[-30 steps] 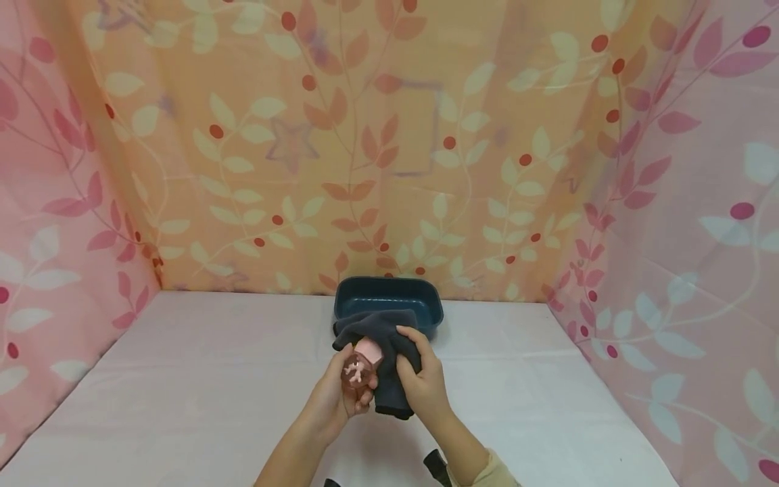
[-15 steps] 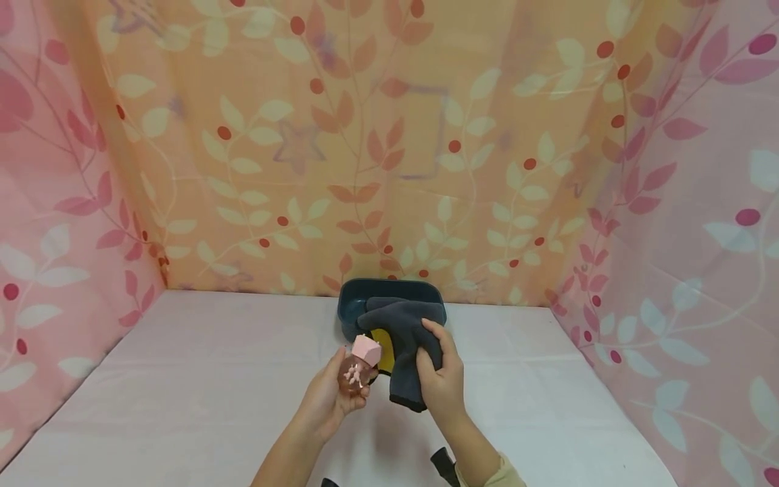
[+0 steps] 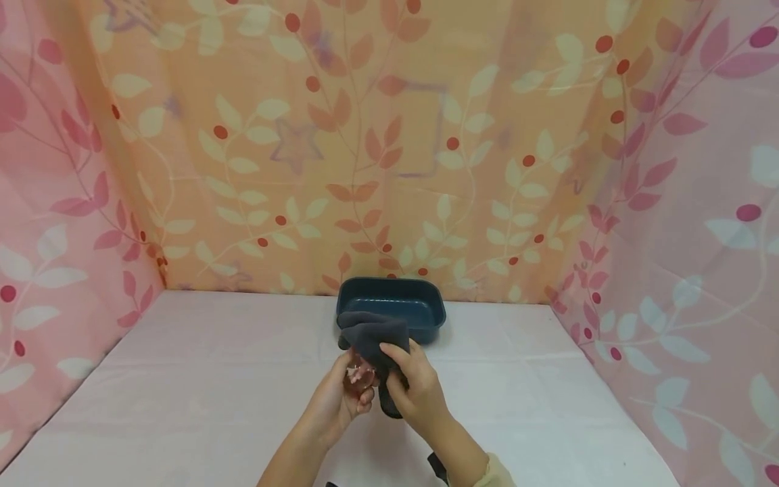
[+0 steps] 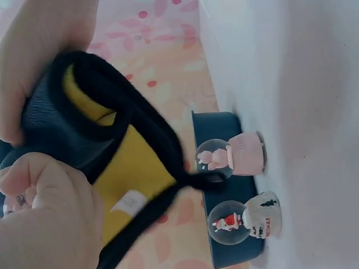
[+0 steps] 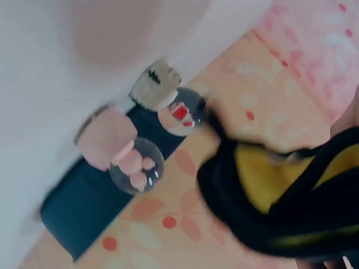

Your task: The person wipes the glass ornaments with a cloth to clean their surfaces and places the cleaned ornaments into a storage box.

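Note:
Between my fingers and thumb, my left hand (image 3: 341, 399) grips a snow globe (image 3: 359, 376) with small pale figures inside its clear ball. The globe's pink base is hidden under a dark grey cloth (image 3: 376, 335). My right hand (image 3: 422, 392) holds this cloth, bunched and pressed over the globe. In the left wrist view, the cloth shows a yellow inner side, black trim, a white label (image 4: 130, 203) and a black loop (image 4: 205, 180).
A dark blue tray (image 3: 433, 316) stands at the back of the white-covered table (image 3: 213, 379). In the wrist views, a pink-based snow globe (image 4: 247, 154) and a white-based one with a red figure (image 4: 262, 217) stand before it. Patterned curtains (image 3: 389, 135) enclose the table.
The cloth swung right, uncovering the pink base half a second ago, and is now back left over it with the right hand. The left hand has kept its grip on the globe.

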`<state>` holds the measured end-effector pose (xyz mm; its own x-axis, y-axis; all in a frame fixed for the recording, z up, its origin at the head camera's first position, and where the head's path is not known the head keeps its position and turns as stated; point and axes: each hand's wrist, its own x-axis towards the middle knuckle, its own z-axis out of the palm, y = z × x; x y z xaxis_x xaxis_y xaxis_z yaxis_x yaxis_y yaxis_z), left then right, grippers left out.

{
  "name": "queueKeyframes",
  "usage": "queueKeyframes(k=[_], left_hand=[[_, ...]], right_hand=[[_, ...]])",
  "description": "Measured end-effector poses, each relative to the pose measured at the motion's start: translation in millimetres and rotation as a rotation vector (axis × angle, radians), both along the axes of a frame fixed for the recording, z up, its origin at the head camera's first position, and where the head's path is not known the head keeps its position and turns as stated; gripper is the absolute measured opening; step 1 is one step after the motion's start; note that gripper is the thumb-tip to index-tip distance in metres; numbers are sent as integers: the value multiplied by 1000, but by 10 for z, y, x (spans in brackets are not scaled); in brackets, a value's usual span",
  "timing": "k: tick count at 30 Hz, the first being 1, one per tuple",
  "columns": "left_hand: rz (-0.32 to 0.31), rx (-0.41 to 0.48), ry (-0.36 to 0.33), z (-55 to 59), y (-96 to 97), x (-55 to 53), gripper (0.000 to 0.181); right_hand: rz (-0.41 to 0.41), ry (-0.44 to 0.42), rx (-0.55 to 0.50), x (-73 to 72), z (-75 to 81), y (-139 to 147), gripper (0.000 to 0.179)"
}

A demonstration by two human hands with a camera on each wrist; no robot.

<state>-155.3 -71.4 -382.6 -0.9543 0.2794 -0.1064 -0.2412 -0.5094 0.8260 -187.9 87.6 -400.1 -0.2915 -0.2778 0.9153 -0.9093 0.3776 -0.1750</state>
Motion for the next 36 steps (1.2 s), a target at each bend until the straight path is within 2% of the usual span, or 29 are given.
queueKeyframes(k=[4,10,12,14,18,21,23,27,31,34,36], left_hand=[[-21,-14,-10,-22,-5,-15,43],[-94,10,8,-17,-33,-27,39],[-92,-8,8,-15,-43,-28,41],[-70,-35,-1,-10,-48,-29,44],[20,-65,-44,-8,-42,-41,47],[67,-36,-64,-14,-26,-50,40],[69,-7,-54,-18,-18,-54,36],[17,33,9,-29,-16,-62,41],[-12,22,47,-45,-40,-48,47],[-6,0,27,-51,-57,-41,46],[1,-17,8,-52,-66,-40,42]], right_hand=[[21,-209,-129,-1,-21,30,48],[17,-490,-234,-1,37,85,42],[12,-558,-268,1,64,114,40],[-1,-584,-306,12,90,143,39],[-11,-521,-377,32,98,164,41],[-10,-382,-367,38,66,131,44],[-5,-256,-311,28,28,90,47],[17,-31,-121,-2,-22,11,51],[14,33,23,-23,-29,-31,47],[-16,29,40,-37,-42,-43,46],[-30,-15,14,-40,-54,-45,46]])
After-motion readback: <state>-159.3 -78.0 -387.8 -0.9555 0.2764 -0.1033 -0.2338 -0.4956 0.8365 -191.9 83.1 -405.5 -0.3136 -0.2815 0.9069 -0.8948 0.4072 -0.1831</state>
